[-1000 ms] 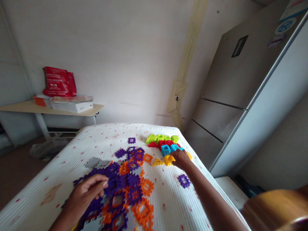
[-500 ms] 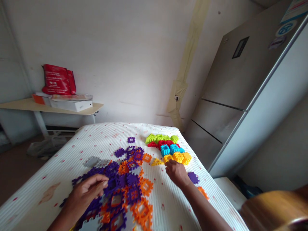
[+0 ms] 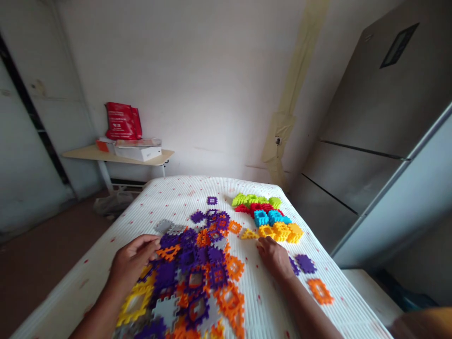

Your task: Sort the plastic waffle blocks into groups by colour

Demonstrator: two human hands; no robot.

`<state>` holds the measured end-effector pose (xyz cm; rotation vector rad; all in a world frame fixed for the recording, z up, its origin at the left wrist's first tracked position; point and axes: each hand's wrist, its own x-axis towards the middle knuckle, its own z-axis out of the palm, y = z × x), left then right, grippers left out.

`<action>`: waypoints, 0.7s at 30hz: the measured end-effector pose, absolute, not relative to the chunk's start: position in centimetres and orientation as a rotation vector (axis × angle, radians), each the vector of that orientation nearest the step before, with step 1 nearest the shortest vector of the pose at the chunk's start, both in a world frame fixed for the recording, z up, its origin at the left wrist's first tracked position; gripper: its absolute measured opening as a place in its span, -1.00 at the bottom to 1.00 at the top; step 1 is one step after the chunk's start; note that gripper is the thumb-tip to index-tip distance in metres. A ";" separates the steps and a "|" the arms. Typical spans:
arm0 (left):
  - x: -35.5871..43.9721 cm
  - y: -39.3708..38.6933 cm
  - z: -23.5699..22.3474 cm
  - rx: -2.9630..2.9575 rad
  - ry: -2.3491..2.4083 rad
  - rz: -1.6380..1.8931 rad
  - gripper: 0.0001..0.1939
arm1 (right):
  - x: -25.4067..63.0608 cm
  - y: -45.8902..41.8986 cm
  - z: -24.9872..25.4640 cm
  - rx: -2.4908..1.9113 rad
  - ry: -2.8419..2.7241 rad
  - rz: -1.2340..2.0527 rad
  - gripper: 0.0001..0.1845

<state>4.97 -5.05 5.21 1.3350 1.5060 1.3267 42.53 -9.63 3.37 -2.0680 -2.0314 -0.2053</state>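
Note:
A heap of flat interlocking plastic tiles (image 3: 197, 278), purple, orange, grey and yellow, covers the near part of a white ribbed table (image 3: 176, 197). My left hand (image 3: 132, 259) rests on the heap's left side with its fingers curled loosely over the tiles. My right hand (image 3: 275, 256) lies palm down on the table, fingers together, just right of the heap and just short of a sorted row of yellow blocks (image 3: 280, 231). Behind those sit blue blocks (image 3: 270, 218), red blocks (image 3: 256, 208) and green blocks (image 3: 252, 200).
A loose purple tile (image 3: 305, 263) and an orange tile (image 3: 320, 291) lie near the table's right edge. A grey refrigerator (image 3: 381, 141) stands at the right. A side shelf (image 3: 116, 157) with a red bag (image 3: 123, 121) and boxes stands against the back wall.
My right hand drew back from the yellow blocks toward me and now lies on the table. The camera swung left. My left hand stayed on the heap.

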 end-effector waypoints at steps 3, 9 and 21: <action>4.5 -4.7 5.2 1.359 1.545 1.276 -0.62 | 43.1 -9.3 2.7 -2.050 -2.028 -0.189 -0.75; 3.2 -4.1 5.1 1.482 1.577 1.087 -0.65 | 43.8 -8.9 1.8 -2.040 -1.979 -0.151 -0.73; -1.8 -6.8 4.9 1.557 1.515 0.372 -0.78 | 43.3 -8.9 2.5 -2.139 -2.020 -0.111 -0.71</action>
